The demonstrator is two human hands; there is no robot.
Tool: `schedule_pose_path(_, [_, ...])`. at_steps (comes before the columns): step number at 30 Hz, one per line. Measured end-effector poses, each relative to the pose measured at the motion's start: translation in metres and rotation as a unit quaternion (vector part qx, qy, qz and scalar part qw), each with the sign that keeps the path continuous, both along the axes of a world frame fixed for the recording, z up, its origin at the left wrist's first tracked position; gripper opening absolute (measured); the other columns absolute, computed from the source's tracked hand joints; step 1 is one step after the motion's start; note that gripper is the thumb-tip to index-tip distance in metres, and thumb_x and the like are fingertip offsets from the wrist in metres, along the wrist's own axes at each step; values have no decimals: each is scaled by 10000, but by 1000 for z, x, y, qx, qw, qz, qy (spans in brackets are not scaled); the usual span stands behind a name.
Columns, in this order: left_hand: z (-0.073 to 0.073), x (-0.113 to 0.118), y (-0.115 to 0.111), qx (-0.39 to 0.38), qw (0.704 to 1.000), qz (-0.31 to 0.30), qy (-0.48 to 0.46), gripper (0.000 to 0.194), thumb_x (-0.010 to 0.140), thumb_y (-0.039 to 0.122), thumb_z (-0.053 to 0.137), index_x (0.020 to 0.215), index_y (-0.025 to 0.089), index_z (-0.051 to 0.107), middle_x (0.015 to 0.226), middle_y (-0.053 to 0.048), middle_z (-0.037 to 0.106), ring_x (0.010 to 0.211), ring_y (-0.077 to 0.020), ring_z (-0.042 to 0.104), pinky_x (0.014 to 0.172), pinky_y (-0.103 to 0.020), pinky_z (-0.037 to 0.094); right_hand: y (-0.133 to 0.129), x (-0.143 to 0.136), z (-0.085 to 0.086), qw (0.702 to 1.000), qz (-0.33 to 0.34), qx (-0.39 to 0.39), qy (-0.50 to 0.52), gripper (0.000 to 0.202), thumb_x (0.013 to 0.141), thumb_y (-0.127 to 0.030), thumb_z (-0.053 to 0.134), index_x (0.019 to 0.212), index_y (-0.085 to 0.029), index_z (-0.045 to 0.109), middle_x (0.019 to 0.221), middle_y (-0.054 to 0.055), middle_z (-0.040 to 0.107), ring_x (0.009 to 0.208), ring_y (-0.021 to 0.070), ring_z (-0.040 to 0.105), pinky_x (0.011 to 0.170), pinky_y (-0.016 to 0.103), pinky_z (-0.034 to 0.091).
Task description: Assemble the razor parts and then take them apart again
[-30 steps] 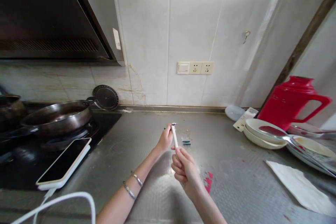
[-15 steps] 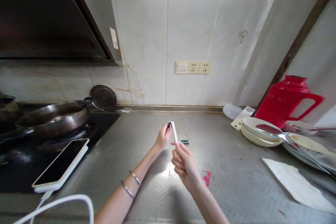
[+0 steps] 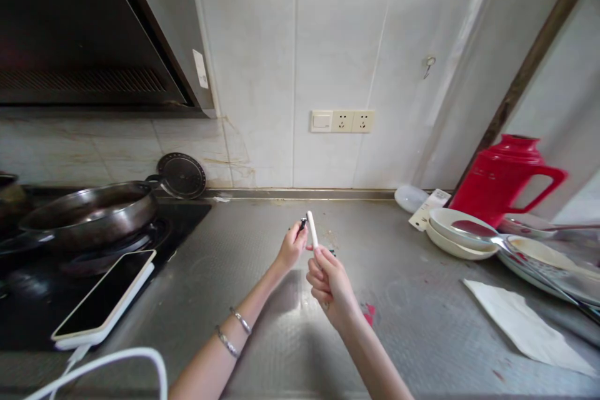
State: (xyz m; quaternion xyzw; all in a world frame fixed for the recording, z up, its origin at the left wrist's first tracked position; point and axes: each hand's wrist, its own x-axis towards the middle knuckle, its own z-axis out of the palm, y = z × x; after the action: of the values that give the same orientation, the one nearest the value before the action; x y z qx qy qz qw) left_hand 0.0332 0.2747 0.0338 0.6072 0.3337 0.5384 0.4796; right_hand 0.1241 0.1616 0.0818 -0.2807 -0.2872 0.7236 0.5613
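My left hand (image 3: pixel 293 245) is closed in a pinch around a small black piece with a silvery tip (image 3: pixel 303 223); its exact kind is too small to make out. Close by on the right, my right hand (image 3: pixel 330 284) grips the lower end of a slim white rod (image 3: pixel 312 229), which stands nearly upright. The rod's top is level with the silvery tip, with a narrow gap between them. Behind my right hand, a small dark green thing (image 3: pixel 332 252) on the metal counter (image 3: pixel 262 350) is mostly hidden. A torn pink scrap (image 3: pixel 369 312) lies beside my right wrist.
On the left are a stove with a steel pan (image 3: pixel 94 215) and a phone (image 3: pixel 105 297) on a white block with a cable (image 3: pixel 122 355). At right stand a red thermos jug (image 3: pixel 499 181), stacked bowls (image 3: pixel 462 247) and a white paper napkin (image 3: pixel 525 325).
The white rod's top has come away slightly from the silvery tip in my left hand. My right hand has shifted a little right and up, covering more of the dark green thing.
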Motion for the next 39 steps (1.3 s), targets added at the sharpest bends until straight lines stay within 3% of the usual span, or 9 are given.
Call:
schedule_pose_path(7, [-1, 1, 3, -40, 998, -16, -42, 342, 755, 516, 520, 734, 197, 400, 456, 111, 302, 345, -34, 262, 350, -165, 221, -5, -4, -24, 999, 8, -15, -31, 382, 684, -515, 637, 885, -226, 491, 455, -125, 322, 334, 9, 96, 302, 134, 31])
schedule_pose_path(11, [0, -1, 6, -83, 993, 0, -80, 350, 752, 525, 514, 742, 196, 395, 442, 124, 282, 312, -27, 223, 313, -153, 192, 8, 10, -16, 981, -68, 103, -147, 308, 760, -497, 558, 871, -210, 556, 560, -59, 489, 383, 38, 331, 374, 166, 253])
schedule_pose_path(13, [1, -2, 7, -103, 989, 36, -103, 334, 750, 510, 517, 766, 191, 418, 444, 124, 285, 309, -28, 233, 306, -149, 190, 25, 28, -6, 941, -119, 184, -257, 296, 755, -475, 567, 813, -187, 608, 645, -6, 557, 517, 86, 458, 462, 195, 321])
schedule_pose_path(16, [2, -2, 6, -140, 980, 66, -125, 311, 737, 478, 529, 794, 182, 451, 452, 119, 314, 301, -26, 247, 299, -149, 179, 59, 61, 2, 850, -171, 246, -434, 318, 729, -487, 572, 756, -184, 663, 607, 8, 560, 564, 124, 469, 519, 223, 321])
schedule_pose_path(19, [1, 2, 3, -183, 973, 68, -120, 298, 721, 453, 544, 792, 172, 475, 453, 112, 339, 288, -22, 244, 293, -153, 151, 89, 86, -2, 743, -212, 221, -594, 405, 723, -558, 525, 647, -191, 677, 547, 16, 562, 569, 144, 488, 529, 225, 297])
schedule_pose_path(22, [-4, 10, 0, -216, 969, 67, -102, 288, 707, 432, 558, 774, 158, 502, 449, 101, 361, 282, -18, 248, 289, -159, 145, 111, 90, -12, 679, -206, 195, -678, 487, 705, -628, 483, 593, -197, 679, 504, 16, 563, 566, 156, 513, 524, 219, 286])
schedule_pose_path(28, [-9, 18, -6, -283, 950, 61, -118, 259, 686, 383, 591, 729, 136, 521, 437, 89, 366, 280, -14, 240, 292, -170, 124, 128, 64, -31, 649, -173, 206, -712, 560, 735, -660, 409, 566, -200, 679, 471, 16, 558, 538, 145, 534, 488, 211, 271])
schedule_pose_path(34, [-6, 13, -4, -314, 926, 76, -195, 218, 706, 338, 591, 704, 144, 492, 441, 94, 359, 284, -3, 216, 310, -170, 101, 124, 85, -40, 610, -177, 188, -750, 604, 708, -710, 395, 545, -199, 671, 464, 31, 572, 521, 151, 542, 492, 212, 281])
schedule_pose_path(39, [-7, 16, -5, -323, 929, 77, -162, 213, 706, 334, 590, 693, 144, 495, 425, 97, 345, 275, -7, 210, 306, -172, 93, 121, 77, -39, 592, -213, 223, -745, 631, 738, -702, 355, 548, -186, 664, 465, 38, 581, 532, 147, 538, 504, 214, 293])
